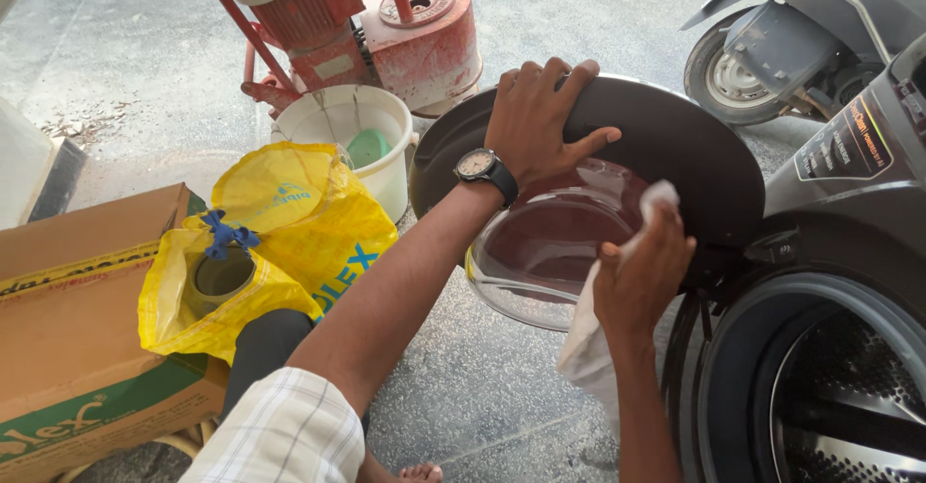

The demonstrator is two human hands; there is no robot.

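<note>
Speckled grey concrete floor, daylit

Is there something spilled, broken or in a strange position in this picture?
Nothing looks broken or spilled. The washing machine door stands wide open; the left hand grips its rim while the right hand presses a white cloth at its glass. Only the yellow bag lies crumpled.

This looked like a repair workshop spilling onto an open concrete floor. A front-loading washing machine stood with its door swung open, beside a red motor-driven machine, a parked scooter, a white bucket and cardboard boxes.
</note>
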